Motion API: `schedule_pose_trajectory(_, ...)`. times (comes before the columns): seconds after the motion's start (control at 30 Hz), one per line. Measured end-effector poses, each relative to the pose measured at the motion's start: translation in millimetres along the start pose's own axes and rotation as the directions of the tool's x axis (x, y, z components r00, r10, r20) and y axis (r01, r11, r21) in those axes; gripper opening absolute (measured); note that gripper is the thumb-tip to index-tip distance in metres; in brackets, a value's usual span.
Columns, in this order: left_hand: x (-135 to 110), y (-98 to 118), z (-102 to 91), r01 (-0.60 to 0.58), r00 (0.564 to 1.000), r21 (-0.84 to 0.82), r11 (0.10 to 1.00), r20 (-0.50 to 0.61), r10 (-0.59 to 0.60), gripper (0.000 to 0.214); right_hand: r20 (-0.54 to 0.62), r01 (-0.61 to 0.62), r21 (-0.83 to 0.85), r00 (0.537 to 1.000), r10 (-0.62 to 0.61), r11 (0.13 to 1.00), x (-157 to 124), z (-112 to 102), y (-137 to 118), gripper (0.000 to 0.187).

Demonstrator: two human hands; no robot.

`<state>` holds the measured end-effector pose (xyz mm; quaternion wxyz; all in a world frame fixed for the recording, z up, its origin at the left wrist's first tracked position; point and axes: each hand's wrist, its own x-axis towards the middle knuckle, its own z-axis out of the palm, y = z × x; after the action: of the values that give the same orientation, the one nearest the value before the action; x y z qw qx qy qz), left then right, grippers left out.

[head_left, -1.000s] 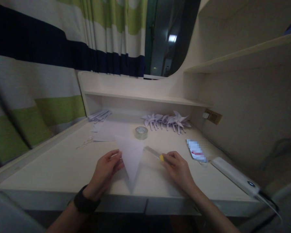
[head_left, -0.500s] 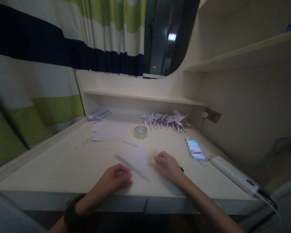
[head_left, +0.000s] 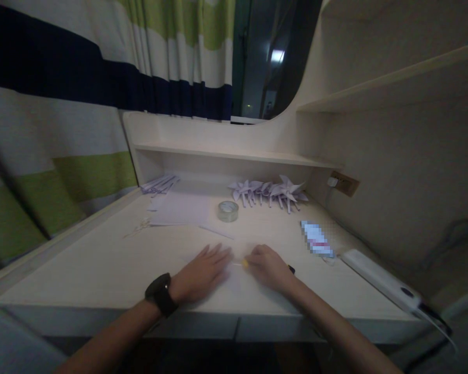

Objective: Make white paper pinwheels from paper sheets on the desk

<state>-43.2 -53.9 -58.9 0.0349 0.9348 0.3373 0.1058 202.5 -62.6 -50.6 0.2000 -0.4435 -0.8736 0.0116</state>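
My left hand (head_left: 203,274) lies flat with its fingers stretched out, pressing on white paper (head_left: 234,284) near the desk's front edge. The hand covers most of that sheet, and its outline blends into the pale desk. My right hand (head_left: 270,269) is closed around a yellow and black utility knife (head_left: 245,263). Its thin tip points left toward my left fingers, at the paper; its dark end shows behind the hand. Beyond my hands lies a thin paper strip or stick (head_left: 217,232).
A roll of clear tape (head_left: 228,211) stands mid-desk. Paper pinwheels (head_left: 273,192) line the back right. Stacked white sheets (head_left: 183,206) and folded paper pieces (head_left: 159,184) lie at the back left. A phone (head_left: 317,240) and a white power strip (head_left: 380,278) are on the right.
The folded paper, half raised before, is now pressed down under my left hand, which has moved right and opened flat. My right hand keeps the knife in nearly the same place.
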Motion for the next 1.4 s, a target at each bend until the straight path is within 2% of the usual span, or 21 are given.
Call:
schedule_pose_trajectory(0.23, -5.7, 9.1, 11.0, 0.185, 0.98, 0.09, 0.979, -0.093, -0.177, 0.056, 0.061, 0.018, 0.04, 0.998, -0.021, 0.999, -7.3, -10.2, -7.9, 0.014)
schedule_pose_trajectory(0.37, -6.1, 13.1, 13.8, 0.235, 0.967, 0.129, 0.963, -0.125, -0.22, 0.064, 0.101, 0.038, 0.066, 0.994, -0.045, 0.997, -14.5, -15.1, -13.3, 0.015)
schedule_pose_trajectory(0.8, -6.3, 18.4, 13.6, 0.288, 0.951, 0.133, 0.948, -0.152, -0.268, 0.067, 0.14, 0.038, 0.076, 0.989, -0.048, 0.996, -27.0, -29.2, -19.3, 0.014)
schedule_pose_trajectory(1.03, -8.1, 19.8, 11.5, 0.283, 0.952, 0.151, 0.947, -0.165, -0.258, 0.067, 0.151, 0.053, 0.065, 0.987, -0.063, 0.996, -25.3, -29.8, -20.7, 0.013)
schedule_pose_trajectory(1.2, -6.0, 21.8, 7.7, 0.263, 0.956, 0.129, 0.956, -0.17, -0.24, 0.057, 0.148, 0.027, 0.088, 0.988, -0.04, 0.996, -22.7, -25.1, -21.2, 0.015)
schedule_pose_trajectory(1.4, -1.9, 21.2, 6.5, 0.309, 0.943, 0.123, 0.943, -0.165, -0.288, 0.055, 0.171, -0.002, 0.101, 0.985, -0.016, 0.995, -22.2, -25.0, -20.4, 0.014)
